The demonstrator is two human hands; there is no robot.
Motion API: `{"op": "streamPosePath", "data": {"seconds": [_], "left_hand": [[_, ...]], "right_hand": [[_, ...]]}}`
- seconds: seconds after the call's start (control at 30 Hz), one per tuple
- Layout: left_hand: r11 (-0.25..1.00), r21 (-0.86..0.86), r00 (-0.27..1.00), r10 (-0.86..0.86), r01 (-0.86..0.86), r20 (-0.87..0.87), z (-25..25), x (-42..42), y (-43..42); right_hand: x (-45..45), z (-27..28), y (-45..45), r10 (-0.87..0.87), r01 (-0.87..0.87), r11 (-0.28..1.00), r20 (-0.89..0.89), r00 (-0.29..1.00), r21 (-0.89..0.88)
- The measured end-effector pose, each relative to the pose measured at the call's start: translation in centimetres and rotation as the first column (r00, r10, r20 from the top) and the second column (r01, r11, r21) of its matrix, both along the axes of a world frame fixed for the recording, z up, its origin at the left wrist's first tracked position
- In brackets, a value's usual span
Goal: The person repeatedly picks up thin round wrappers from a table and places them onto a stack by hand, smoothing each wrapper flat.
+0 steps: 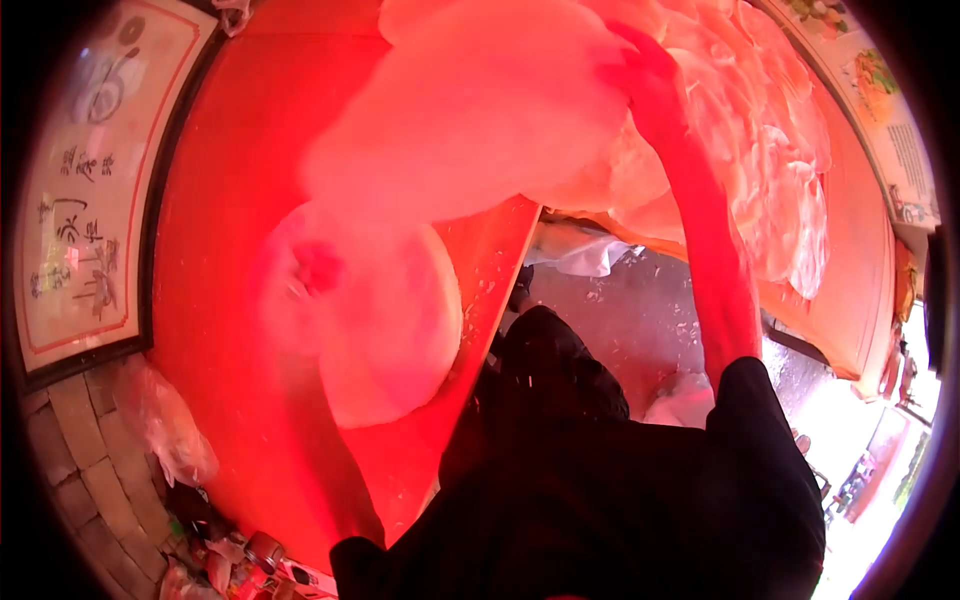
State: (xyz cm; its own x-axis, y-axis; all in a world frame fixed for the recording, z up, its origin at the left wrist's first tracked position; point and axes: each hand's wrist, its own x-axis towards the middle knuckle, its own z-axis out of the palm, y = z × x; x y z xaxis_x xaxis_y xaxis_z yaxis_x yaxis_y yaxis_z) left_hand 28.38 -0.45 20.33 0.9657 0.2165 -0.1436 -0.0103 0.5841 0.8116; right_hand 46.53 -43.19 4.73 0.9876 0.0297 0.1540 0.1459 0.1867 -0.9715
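Observation:
A large, thin, pale round sheet, like dough or flatbread, is blurred by motion as it spreads across the upper middle. My right hand is at its right edge, with the fingers closed on it. Below and to the left, a second pale round sheet or stack of sheets lies on the table, which looks red in the light. My left hand is over the left part of that round; its fingers are smeared by motion, so their grip does not show.
A heap of overlapping thin sheets covers the surface to the right. Framed calligraphy stands on the left, beside a clear plastic bag. Jars and packets crowd the lower left. Floor shows between the two surfaces.

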Motion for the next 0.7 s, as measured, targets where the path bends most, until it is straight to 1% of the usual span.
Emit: {"op": "streamPosePath", "data": {"seconds": [0.07,0.1,0.13,0.2,0.23,0.27,0.3,0.4,0.43,0.53,0.57,0.67,0.7], "left_hand": [[1.000,0.001,1.000,0.022,-0.022,-0.010,-0.4,-0.9,0.5],[0.999,0.000,0.999,0.033,-0.033,-0.015,-0.7,-1.4,0.7],[0.999,0.001,0.999,0.044,-0.044,-0.022,-0.9,-2.0,0.9],[0.997,0.008,0.996,0.078,-0.077,-0.038,-1.3,-3.3,1.6],[0.996,0.012,0.994,0.093,-0.093,-0.050,-1.5,-4.2,1.9],[0.994,0.016,0.992,0.112,-0.111,-0.065,-1.7,-5.2,2.2],[0.991,0.018,0.988,0.136,-0.135,-0.079,-2.0,-6.4,2.4],[0.971,0.050,0.961,0.239,-0.234,-0.139,-2.0,-11.6,3.7],[0.963,0.063,0.952,0.268,-0.261,-0.151,-1.9,-13.1,4.0],[0.936,0.100,0.919,0.350,-0.337,-0.181,-1.5,-17.4,4.8],[0.927,0.113,0.908,0.373,-0.357,-0.190,-1.3,-18.7,5.0],[0.900,0.150,0.877,0.434,-0.410,-0.206,-0.7,-22.2,5.6],[0.891,0.160,0.868,0.451,-0.424,-0.210,-0.5,-23.2,5.7]], "right_hand": [[-0.2,-2.7,-2.3,-0.023,0.033,0.988,0.065,0.998,-0.150],[-1.1,-3.9,-4.1,0.020,-0.051,0.971,-0.132,0.991,-0.235],[-2.2,-5.4,-5.9,0.046,-0.150,0.942,-0.327,0.944,-0.301],[-3.3,-10.3,-7.5,-0.117,-0.005,0.913,-0.275,0.954,-0.407],[-4.7,-8.6,-5.5,-0.198,0.047,0.812,-0.198,0.960,-0.581],[-6.5,-6.7,-3.6,-0.256,0.100,0.676,-0.105,0.961,-0.730],[-8.0,-4.4,-1.2,-0.286,0.155,0.513,0.002,0.958,-0.844],[-11.5,-2.1,5.2,-0.140,0.090,0.618,0.004,0.990,-0.781],[-12.7,-1.9,6.9,-0.056,0.010,0.648,-0.034,0.998,-0.762],[-16.6,-0.4,12.0,0.126,-0.246,0.760,-0.235,0.964,-0.602],[-17.4,-0.5,13.3,0.202,-0.320,0.766,-0.263,0.943,-0.558],[-19.9,0.8,17.3,0.299,-0.453,0.681,-0.347,0.889,-0.575],[-20.7,0.4,18.6,0.321,-0.496,0.674,-0.388,0.864,-0.547]]}}
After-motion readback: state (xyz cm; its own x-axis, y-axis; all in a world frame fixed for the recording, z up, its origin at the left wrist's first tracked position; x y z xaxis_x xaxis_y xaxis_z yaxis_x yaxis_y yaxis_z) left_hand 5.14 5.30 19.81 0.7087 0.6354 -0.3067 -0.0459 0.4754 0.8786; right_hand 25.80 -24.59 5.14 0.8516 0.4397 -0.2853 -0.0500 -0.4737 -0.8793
